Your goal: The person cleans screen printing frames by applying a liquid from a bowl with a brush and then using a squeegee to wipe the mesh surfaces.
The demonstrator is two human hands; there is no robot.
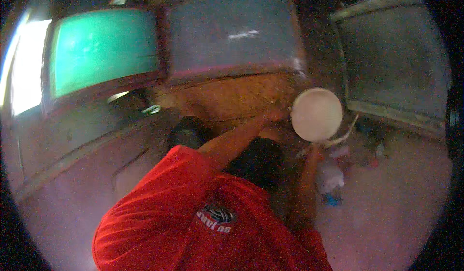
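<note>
A framed grey panel (227,44) stands beyond and left of the pale round disc (316,115), which is in front of the person. The left hand (276,115) is by the disc's left rim, the right hand (315,151) by its lower rim; blur hides the fingers, so I cannot tell whether either pinches it. A blue scrap (332,200) lies nearer the person than the disc.

Dim, grainy, hands (279,115) blurred, left opening (31,68) glaring (edges bowed)
</note>
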